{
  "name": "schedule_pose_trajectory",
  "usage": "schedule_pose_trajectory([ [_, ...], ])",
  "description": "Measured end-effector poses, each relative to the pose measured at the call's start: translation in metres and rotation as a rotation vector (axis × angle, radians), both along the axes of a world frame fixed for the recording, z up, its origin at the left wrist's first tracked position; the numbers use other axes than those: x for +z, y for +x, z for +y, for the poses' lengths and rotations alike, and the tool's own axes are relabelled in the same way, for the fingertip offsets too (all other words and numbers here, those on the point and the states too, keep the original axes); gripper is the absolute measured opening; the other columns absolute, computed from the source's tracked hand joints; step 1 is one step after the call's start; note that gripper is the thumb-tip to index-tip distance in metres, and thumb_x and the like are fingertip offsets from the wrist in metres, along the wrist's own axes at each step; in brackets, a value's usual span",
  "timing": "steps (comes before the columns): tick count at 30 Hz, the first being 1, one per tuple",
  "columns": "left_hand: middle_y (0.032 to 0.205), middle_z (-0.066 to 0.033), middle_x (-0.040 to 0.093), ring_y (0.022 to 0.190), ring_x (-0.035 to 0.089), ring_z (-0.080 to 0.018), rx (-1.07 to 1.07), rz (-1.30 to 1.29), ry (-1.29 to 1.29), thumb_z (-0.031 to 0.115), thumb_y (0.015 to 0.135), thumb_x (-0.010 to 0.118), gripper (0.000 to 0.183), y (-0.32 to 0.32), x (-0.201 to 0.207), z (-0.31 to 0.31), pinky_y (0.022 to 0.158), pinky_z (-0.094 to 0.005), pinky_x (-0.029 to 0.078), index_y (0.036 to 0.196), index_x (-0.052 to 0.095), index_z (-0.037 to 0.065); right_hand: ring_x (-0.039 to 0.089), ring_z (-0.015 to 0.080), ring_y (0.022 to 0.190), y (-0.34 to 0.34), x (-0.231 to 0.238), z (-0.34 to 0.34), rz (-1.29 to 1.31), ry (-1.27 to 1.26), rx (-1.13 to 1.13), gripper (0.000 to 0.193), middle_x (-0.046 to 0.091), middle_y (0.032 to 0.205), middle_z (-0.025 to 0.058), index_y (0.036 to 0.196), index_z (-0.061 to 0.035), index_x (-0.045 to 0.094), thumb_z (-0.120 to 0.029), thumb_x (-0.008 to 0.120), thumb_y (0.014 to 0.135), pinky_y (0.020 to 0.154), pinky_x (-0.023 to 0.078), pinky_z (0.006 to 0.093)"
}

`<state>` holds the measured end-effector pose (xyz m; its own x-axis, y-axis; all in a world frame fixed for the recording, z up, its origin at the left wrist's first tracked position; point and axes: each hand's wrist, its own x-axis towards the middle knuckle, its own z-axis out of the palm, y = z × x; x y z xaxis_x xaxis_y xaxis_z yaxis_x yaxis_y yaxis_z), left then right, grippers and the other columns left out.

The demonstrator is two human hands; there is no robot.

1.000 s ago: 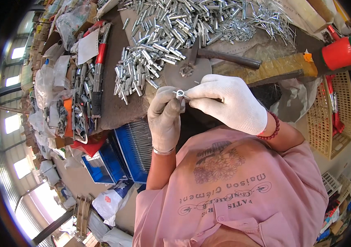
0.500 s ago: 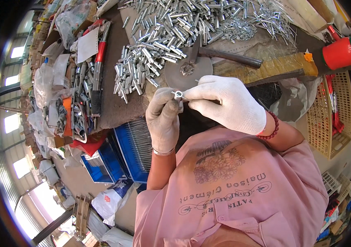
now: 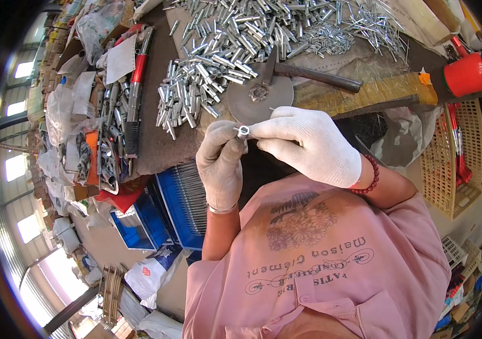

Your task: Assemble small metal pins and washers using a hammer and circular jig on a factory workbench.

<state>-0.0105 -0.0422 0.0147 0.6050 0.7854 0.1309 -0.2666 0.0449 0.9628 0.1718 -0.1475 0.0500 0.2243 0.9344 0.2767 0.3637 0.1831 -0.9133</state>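
My left hand [image 3: 218, 169], in a white glove greyed at the fingers, is closed around a short silver metal tube [image 3: 244, 130], its round open end facing up. My right hand [image 3: 311, 144], in a cleaner white glove, pinches at the tube's side. A thin metal pin [image 3: 236, 129] shows at the tube's left edge; its other part is hidden by the tube and my right fingertips. Just beyond my hands lie a round grey metal plate [image 3: 238, 104] and a hammer [image 3: 320, 77], its head resting on the plate.
Heaped metal tubes [image 3: 196, 85] cover the far bench, with small parts [image 3: 328, 40] and thin pins [image 3: 376, 28] to their right. Tools [image 3: 115, 118] crowd the left. A blue crate [image 3: 181, 234] holds rods below; a yellow basket [image 3: 430, 169] and red-green container [image 3: 470, 73] stand right.
Both hands have shifted slightly left with the tube between them. My grip looks the same, and the things on the bench have hardly changed.
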Motion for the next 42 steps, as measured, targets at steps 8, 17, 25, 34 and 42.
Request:
schedule_pose_trajectory([
  [8, 0.11, -0.0079, 0.064, 0.083, 0.055, -0.0114, -0.006, -0.002, 0.021, 0.016, 0.099, 0.076, 0.02, 0.0, 0.0, -0.001, 0.072, -0.0245, 0.045, 0.109, 0.071, -0.001, 0.068, 0.033, 0.081, 0.001, 0.002, -0.001, -0.006, 0.016, -0.009, 0.018, 0.07, 0.089, 0.0126, 0.109, -0.007, 0.078, -0.012, 0.072, 0.093, 0.073, 0.055, 0.0402],
  [17, 0.109, -0.0083, 0.067, 0.089, 0.059, -0.0135, 0.026, 0.1, 0.167, 0.007, 0.097, 0.074, 0.013, -0.005, 0.002, 0.002, 0.078, -0.0253, 0.048, 0.106, 0.071, -0.001, 0.077, 0.0177, 0.085, 0.028, 0.015, -0.005, 0.812, -0.138, -0.113, 0.009, 0.076, 0.1, 0.0129, 0.11, -0.0013, 0.064, -0.006, 0.062, 0.103, 0.071, 0.06, 0.0268],
  [25, 0.107, -0.0099, 0.071, 0.097, 0.064, -0.0178, 0.087, 0.257, 0.3, -0.006, 0.09, 0.073, 0.015, -0.002, 0.012, -0.004, 0.085, -0.0285, 0.051, 0.104, 0.073, 0.0, 0.078, 0.022, 0.09, 0.024, 0.001, 0.001, 0.913, -0.083, -0.092, 0.011, 0.077, 0.104, 0.0162, 0.112, -0.0006, 0.064, -0.006, 0.061, 0.103, 0.077, 0.063, 0.0299],
  [34, 0.104, -0.0099, 0.071, 0.094, 0.066, -0.0198, 0.129, 0.306, 0.493, -0.01, 0.086, 0.074, 0.023, -0.002, 0.012, -0.001, 0.082, -0.0296, 0.052, 0.106, 0.075, 0.001, 0.078, 0.0242, 0.094, 0.022, -0.002, -0.001, 0.871, -0.109, -0.073, 0.011, 0.076, 0.106, 0.0174, 0.112, 0.0004, 0.064, -0.004, 0.059, 0.103, 0.083, 0.064, 0.0332],
  [42, 0.099, -0.0096, 0.071, 0.091, 0.068, -0.0229, 0.135, 0.346, 0.647, -0.01, 0.081, 0.078, 0.027, 0.0, 0.016, 0.005, 0.081, -0.0322, 0.053, 0.106, 0.077, 0.002, 0.078, 0.0238, 0.097, 0.02, -0.003, 0.0, 0.797, -0.137, -0.08, 0.012, 0.076, 0.109, 0.0171, 0.112, 0.0007, 0.064, -0.001, 0.057, 0.103, 0.086, 0.065, 0.0342],
])
